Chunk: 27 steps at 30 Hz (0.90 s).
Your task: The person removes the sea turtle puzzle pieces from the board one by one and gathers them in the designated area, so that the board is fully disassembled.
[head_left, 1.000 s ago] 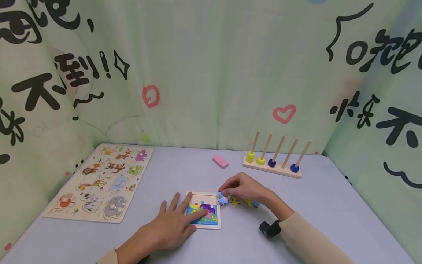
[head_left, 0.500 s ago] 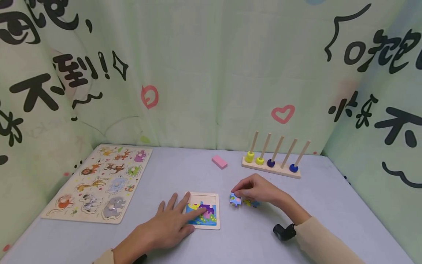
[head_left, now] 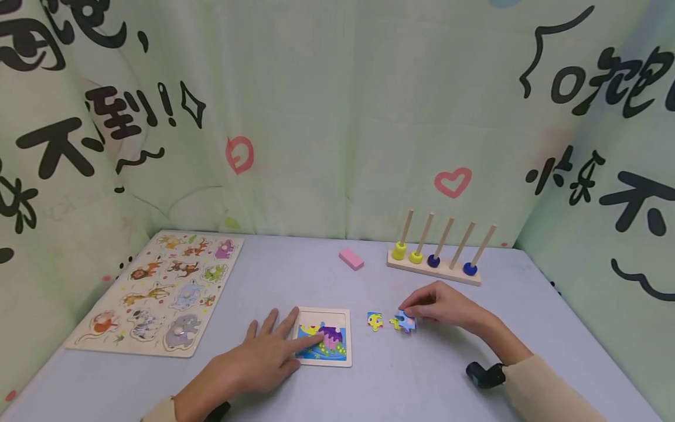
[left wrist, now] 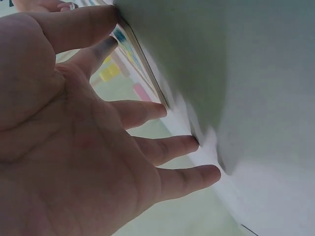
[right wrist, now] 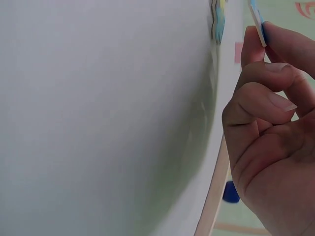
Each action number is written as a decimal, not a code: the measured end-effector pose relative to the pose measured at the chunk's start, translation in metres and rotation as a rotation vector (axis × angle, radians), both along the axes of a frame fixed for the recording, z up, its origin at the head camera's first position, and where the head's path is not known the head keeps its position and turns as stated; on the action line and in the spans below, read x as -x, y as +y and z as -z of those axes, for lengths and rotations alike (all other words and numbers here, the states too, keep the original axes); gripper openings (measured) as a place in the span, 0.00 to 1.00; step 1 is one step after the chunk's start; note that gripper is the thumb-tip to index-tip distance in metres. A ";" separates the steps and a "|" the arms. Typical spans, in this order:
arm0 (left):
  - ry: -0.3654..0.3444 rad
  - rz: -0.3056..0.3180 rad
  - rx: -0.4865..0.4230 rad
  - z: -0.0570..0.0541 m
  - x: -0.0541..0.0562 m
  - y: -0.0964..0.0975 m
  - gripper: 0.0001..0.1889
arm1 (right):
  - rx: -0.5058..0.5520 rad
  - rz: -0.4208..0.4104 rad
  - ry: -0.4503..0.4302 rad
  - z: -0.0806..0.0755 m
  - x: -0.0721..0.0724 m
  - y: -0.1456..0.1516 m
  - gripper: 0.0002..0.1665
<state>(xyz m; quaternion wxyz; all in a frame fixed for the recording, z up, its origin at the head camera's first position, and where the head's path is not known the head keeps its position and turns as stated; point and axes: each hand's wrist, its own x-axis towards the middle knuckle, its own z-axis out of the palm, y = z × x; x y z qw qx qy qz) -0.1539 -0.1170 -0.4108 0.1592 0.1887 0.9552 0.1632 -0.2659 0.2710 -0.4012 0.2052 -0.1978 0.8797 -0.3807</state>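
My right hand (head_left: 448,302) pinches a blue jigsaw piece (head_left: 406,322) between thumb and index finger, its other fingers curled in. In the right wrist view that piece (right wrist: 257,22) is held on edge, apart from a piece (right wrist: 218,24) on the table. In the head view it overlaps a yellow-patterned piece (head_left: 394,323). Another piece with a yellow figure (head_left: 375,320) lies to the left. My left hand (head_left: 258,357) is spread at the left side of a small wooden puzzle tray (head_left: 340,315), index finger over the fitted purple and blue pieces (head_left: 332,346).
A large animal peg board (head_left: 158,293) lies at the left. Toward the back are a pink block (head_left: 351,259) and a wooden stand (head_left: 435,268) with upright pegs and yellow and blue beads. Printed curtains (head_left: 295,117) enclose the table.
My right hand has carried the blue piece rightward from the tray's edge, past the yellow-figured piece, which shows again. The left hand has slid slightly left.
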 end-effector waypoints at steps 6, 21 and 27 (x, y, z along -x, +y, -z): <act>-0.011 0.005 -0.002 -0.002 0.000 0.000 0.27 | 0.015 0.013 -0.030 0.003 -0.001 0.018 0.15; -0.030 0.004 0.003 -0.002 0.000 0.000 0.27 | -0.014 0.020 -0.059 0.007 -0.002 0.036 0.14; -0.031 0.002 -0.002 -0.003 0.000 0.001 0.27 | -0.038 0.007 -0.037 0.006 -0.003 0.033 0.13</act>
